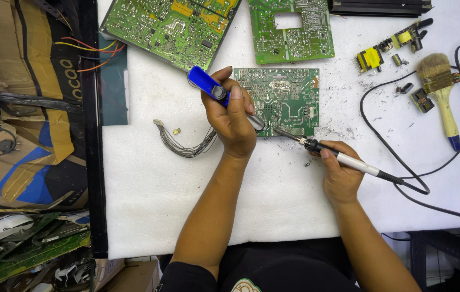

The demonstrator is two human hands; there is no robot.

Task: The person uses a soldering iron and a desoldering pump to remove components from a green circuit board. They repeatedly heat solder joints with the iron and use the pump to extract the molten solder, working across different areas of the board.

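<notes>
Left hand (234,116) wrapped round blue pump (216,91), nozzle down on green board (289,100) at table (186,194) centre. Right hand (341,173) gripping iron (327,153), tip at board's lower edge; exact contact spot hard to make out. Brown cardboard box (30,97) with blue and orange patches lies far left, cut off by frame. Two more boards (230,27) at top, cropped. Brush (442,92) right, cord looped around.

Bench clutter lying on the white foam mat (197,216)
Two spare circuit boards (169,27) (290,30) sitting at the far edge; a paintbrush (442,92) and yellow transformers (389,47) resting toward the right corner
</notes>
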